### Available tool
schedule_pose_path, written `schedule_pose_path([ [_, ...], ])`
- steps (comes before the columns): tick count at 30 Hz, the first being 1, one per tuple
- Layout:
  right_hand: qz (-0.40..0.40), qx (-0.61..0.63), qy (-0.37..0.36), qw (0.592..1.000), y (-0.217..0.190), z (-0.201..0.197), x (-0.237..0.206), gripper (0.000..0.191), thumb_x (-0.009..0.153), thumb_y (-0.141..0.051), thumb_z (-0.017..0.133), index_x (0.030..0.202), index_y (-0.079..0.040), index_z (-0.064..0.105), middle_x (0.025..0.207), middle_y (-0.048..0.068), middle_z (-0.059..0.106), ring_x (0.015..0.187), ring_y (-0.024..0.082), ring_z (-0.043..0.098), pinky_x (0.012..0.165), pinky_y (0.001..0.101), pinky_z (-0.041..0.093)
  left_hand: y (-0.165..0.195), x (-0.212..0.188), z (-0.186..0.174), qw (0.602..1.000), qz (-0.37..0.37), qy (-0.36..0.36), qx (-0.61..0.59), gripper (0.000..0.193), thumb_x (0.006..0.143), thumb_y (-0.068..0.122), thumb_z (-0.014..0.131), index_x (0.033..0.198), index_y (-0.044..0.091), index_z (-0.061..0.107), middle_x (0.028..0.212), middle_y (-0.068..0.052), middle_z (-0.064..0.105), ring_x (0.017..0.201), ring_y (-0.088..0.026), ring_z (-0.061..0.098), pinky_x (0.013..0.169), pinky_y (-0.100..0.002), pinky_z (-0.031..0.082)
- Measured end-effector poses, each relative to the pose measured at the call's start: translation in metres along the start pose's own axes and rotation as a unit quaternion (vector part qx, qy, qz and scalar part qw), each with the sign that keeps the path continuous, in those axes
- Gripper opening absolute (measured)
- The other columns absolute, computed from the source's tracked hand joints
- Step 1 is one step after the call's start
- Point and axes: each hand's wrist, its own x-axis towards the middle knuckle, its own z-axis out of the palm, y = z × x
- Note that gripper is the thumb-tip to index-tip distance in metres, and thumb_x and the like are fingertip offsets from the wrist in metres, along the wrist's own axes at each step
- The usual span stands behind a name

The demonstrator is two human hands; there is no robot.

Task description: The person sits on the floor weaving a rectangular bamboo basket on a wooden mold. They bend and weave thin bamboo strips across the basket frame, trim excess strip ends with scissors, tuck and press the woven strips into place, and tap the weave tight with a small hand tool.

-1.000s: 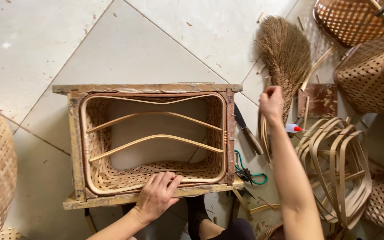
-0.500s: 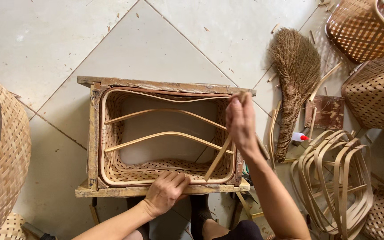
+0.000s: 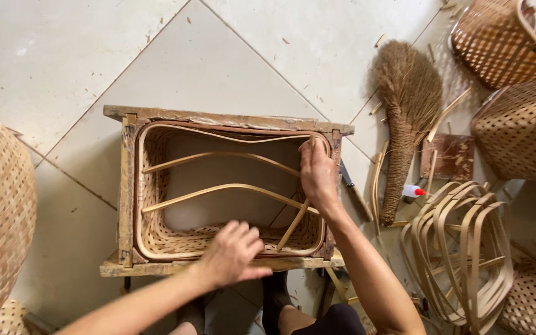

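Head view: right hand (image 3: 317,177) apparently pinching bamboo strip (image 3: 294,223) inside basket (image 3: 156,239); left hand (image 3: 234,254) flat, fingers apart, on wooden frame (image 3: 125,186).

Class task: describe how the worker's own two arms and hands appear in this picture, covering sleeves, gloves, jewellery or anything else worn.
Both arms are bare up to the picture's edge, with no sleeves showing. The left hand and right hand wear no gloves, and no rings, watch or bracelets are visible. Fingernails look short and unpainted.

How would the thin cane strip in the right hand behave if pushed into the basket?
The cane strip looks slender, so probably light and springy. The strips already set inside bow without snapping, so it likely flexes too.
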Motion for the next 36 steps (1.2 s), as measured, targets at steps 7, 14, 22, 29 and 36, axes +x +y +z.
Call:
schedule_pose_path([
  [7, -0.088, -0.041, 0.011, 0.995, -0.013, 0.002, 0.002, 0.023, 0.109, -0.024, 0.046, 0.106, 0.0, 0.048, 0.079, 0.028, 0.069, 0.064, 0.042, 0.068, 0.057, 0.0521, 0.05, -0.096, 0.135, -0.065, 0.947, -0.042, 0.302, 0.106, 0.045, 0.07, 0.028, 0.086, 0.108, 0.009, 0.071, 0.122, -0.01, 0.065, 0.114, -0.032, 0.065, 0.109, -0.05, 0.044],
  [14, -0.079, -0.158, -0.015, 0.984, -0.025, 0.006, 0.003, 0.02, 0.106, -0.016, 0.046, 0.103, 0.003, 0.044, 0.071, 0.035, 0.064, 0.07, 0.056, 0.064, 0.059, 0.0635, 0.049, -0.103, 0.141, -0.076, 0.957, -0.05, 0.284, 0.026, 0.021, 0.076, 0.017, 0.086, 0.091, 0.012, 0.073, 0.116, 0.001, 0.073, 0.11, -0.023, 0.068, 0.106, -0.054, 0.045],
  [22, -0.051, -0.252, -0.059, 0.964, -0.032, 0.005, 0.006, 0.011, 0.102, -0.007, 0.044, 0.102, 0.004, 0.045, 0.079, 0.036, 0.066, 0.077, 0.054, 0.068, 0.064, 0.0605, 0.056, -0.107, 0.149, -0.076, 0.955, -0.084, 0.284, -0.015, 0.013, 0.074, 0.017, 0.086, 0.079, 0.014, 0.075, 0.109, 0.003, 0.077, 0.102, -0.018, 0.07, 0.096, -0.046, 0.05],
  [29, -0.073, -0.31, -0.044, 0.947, -0.039, 0.011, 0.007, 0.011, 0.095, -0.001, 0.049, 0.105, 0.004, 0.048, 0.081, 0.033, 0.069, 0.077, 0.05, 0.069, 0.063, 0.057, 0.056, -0.111, 0.149, -0.074, 0.95, -0.09, 0.297, -0.041, 0.014, 0.075, 0.017, 0.087, 0.077, 0.013, 0.074, 0.106, 0.003, 0.078, 0.097, -0.016, 0.071, 0.086, -0.038, 0.051],
  [36, -0.231, -0.333, 0.059, 0.912, -0.033, 0.01, -0.002, 0.014, 0.099, -0.017, 0.062, 0.096, -0.004, 0.058, 0.074, 0.014, 0.068, 0.077, 0.033, 0.069, 0.074, 0.0484, 0.054, -0.109, 0.145, -0.07, 0.959, -0.059, 0.277, -0.005, 0.013, 0.083, 0.015, 0.085, 0.09, 0.012, 0.074, 0.116, -0.001, 0.076, 0.104, -0.018, 0.07, 0.092, -0.041, 0.051],
])
